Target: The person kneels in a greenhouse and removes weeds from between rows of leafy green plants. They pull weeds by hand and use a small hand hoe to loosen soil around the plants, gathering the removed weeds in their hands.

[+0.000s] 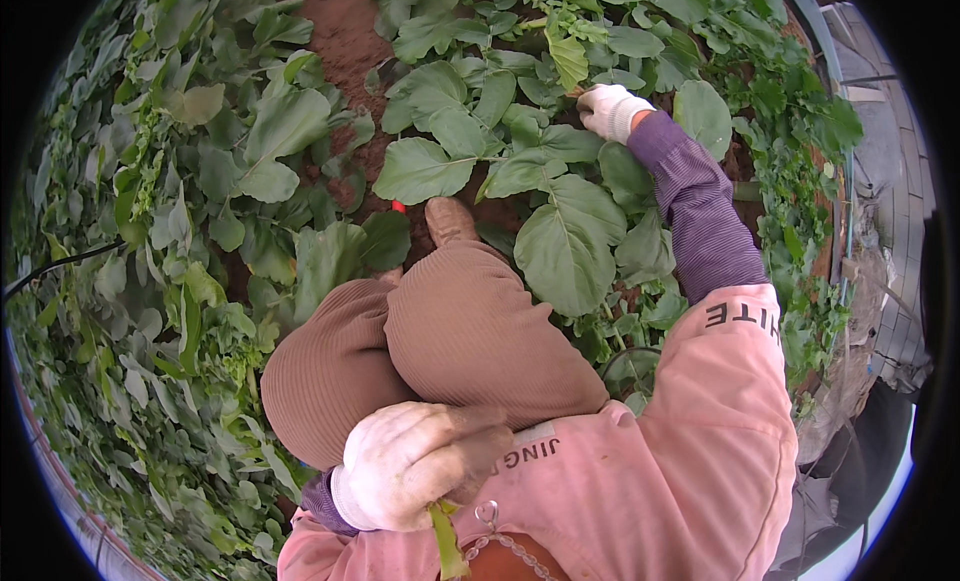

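Note:
My right hand (608,113), in a white knit glove, reaches forward among the leafy green plants (570,246). Its fingers are pressed together, and what they grip is hidden. Just above the fingertips hangs a yellowish-green leaf (567,59). Close to my body, over my lap, my left hand (415,466) is curled, also in a white glove, its fingertips smeared by motion. A torn yellow-green leaf (447,543) sticks out below its palm side.
Dense plants (130,311) fill the left side. Bare reddish soil (342,41) runs between the rows ahead. A small red object (398,207) lies by my shoe (450,221). A dark hose (65,263) enters at left. Grey paving (905,191) borders the right.

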`<state>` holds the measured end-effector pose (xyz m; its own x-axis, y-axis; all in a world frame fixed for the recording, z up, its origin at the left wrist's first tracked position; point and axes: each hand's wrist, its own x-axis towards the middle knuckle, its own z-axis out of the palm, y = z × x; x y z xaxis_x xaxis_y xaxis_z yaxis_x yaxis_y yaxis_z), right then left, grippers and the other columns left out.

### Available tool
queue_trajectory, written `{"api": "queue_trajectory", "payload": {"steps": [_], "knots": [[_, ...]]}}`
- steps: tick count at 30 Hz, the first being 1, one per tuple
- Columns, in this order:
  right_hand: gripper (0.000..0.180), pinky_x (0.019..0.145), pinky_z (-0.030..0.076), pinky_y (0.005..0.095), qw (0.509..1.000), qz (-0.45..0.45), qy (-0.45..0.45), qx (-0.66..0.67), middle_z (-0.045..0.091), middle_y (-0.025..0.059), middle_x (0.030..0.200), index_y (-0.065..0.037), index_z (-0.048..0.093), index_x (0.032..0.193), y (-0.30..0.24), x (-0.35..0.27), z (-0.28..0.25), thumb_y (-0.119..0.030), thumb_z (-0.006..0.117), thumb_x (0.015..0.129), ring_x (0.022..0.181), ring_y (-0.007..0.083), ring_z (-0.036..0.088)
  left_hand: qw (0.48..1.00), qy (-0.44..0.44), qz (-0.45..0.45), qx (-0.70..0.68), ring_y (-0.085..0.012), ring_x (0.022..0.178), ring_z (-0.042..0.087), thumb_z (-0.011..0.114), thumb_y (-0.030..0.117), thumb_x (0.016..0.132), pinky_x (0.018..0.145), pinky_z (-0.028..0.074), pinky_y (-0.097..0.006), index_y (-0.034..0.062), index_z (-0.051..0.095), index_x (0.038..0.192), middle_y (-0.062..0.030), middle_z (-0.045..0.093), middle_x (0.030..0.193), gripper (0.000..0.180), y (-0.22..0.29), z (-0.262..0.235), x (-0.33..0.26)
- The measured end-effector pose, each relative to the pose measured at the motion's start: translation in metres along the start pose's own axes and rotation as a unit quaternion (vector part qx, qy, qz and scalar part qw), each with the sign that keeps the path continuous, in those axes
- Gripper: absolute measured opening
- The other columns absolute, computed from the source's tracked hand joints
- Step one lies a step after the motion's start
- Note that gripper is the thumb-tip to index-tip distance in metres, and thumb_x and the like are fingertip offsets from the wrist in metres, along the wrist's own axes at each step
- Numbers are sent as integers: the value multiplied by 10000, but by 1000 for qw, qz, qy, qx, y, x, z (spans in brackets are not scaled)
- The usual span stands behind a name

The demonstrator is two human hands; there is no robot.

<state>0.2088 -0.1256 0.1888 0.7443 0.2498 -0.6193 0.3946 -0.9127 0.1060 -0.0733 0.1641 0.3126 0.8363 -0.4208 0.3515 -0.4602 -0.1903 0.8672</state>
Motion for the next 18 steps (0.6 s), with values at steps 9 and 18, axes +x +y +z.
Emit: {"api": "queue_trajectory", "payload": {"steps": [9,18], "knots": [[290,825,466,367,972,-124,-14,-197,622,167,1047,-87,683,947,-17,88,57,-187,474,774,956,275,608,999,-20,-26,9,-207,698,618,652,125,567,575,497,-286,22,633,933,-126,630,962,381,2,0,-3],[310,826,459,375,999,-30,13,7,617,164,988,-46,630,1018,-8,17,16,-196,506,777,933,318,587,1000,-12,-20,21,-198,681,618,659,107,562,555,496,-276,13,633,913,-129,630,941,364,1,2,-1]]}}
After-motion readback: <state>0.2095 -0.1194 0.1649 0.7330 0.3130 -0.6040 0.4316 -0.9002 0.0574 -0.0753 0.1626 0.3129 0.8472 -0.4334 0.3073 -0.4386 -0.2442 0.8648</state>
